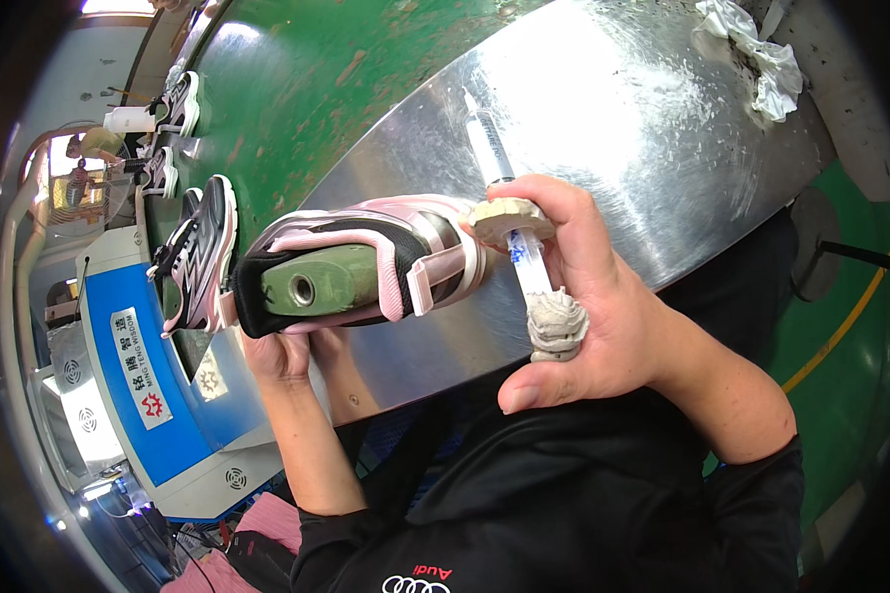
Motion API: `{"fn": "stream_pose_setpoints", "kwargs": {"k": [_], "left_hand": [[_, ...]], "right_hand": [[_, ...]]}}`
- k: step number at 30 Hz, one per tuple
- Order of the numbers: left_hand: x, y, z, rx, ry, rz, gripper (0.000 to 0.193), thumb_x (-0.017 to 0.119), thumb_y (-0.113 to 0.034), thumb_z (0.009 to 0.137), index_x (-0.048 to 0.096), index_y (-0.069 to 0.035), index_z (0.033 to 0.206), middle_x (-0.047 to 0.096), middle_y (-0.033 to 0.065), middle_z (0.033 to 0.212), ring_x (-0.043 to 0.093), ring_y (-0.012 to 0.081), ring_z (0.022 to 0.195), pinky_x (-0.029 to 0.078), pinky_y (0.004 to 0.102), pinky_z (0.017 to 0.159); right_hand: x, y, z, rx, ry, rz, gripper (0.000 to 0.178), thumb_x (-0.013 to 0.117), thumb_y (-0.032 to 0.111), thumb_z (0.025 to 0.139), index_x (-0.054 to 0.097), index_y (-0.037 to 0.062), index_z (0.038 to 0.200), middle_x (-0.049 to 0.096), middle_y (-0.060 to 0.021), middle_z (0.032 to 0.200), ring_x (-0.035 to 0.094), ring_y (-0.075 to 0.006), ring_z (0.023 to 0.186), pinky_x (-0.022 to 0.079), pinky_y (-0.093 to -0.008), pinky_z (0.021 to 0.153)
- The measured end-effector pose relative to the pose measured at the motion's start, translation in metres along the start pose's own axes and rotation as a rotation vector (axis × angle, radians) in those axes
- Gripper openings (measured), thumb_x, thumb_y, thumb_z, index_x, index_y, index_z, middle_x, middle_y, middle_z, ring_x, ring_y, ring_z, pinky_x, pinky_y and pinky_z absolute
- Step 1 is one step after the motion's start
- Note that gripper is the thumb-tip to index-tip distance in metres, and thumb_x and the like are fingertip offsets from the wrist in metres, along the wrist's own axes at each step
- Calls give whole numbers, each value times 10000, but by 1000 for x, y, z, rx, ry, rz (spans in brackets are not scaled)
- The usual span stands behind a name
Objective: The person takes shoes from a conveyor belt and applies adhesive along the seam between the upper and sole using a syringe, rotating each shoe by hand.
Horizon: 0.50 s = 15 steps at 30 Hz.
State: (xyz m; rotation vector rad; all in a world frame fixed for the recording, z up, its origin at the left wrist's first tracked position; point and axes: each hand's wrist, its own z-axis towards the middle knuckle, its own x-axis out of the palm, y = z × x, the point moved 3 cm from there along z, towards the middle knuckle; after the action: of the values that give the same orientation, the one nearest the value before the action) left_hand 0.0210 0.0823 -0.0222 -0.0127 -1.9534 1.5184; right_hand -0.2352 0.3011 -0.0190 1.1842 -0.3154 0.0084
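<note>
My left hand (279,356) grips a pink and black sports shoe (398,275) from below, mostly hidden by it. The shoe's opening faces up, and a green shoe last (336,281) with a round metal-rimmed hole fills it. In my right hand (608,321) is a see-through syringe (488,146), its tip pointing away from me over the metal table. Thick pale wrapping (509,219) surrounds its finger flange, close beside the shoe. My fingers hold it there. A lumpy pale wrap (556,326) covers the plunger's end, near my thumb.
A shiny metal table (623,128) lies under my hands, with crumpled white tissue (761,64) at its far right. Beyond it runs a green surface (297,89) with several shoes (200,252) along its left side. A blue and white machine (148,361) stands at left.
</note>
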Motion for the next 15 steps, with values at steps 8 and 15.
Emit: {"fn": "stream_pose_setpoints", "kwargs": {"k": [8,15], "left_hand": [[-3,-4,1,-110,121,-145,338,447,-146,935,471,11,1234,521,167,1237,503,285,1152,409,426,1003],[-20,-19,-11,-120,-104,15,344,389,-115,906,487,-17,1220,560,140,1192,544,248,1098,430,412,971]], "right_hand": [[1,2,-1,27,-28,21,1063,833,377,627,143,34,1359,366,-120,1252,383,-216,1178,291,-359,1001],[-18,19,-8,-78,-209,-76,970,833,297,638,214,31,1337,417,-138,1192,440,-222,1115,348,-332,962]]}}
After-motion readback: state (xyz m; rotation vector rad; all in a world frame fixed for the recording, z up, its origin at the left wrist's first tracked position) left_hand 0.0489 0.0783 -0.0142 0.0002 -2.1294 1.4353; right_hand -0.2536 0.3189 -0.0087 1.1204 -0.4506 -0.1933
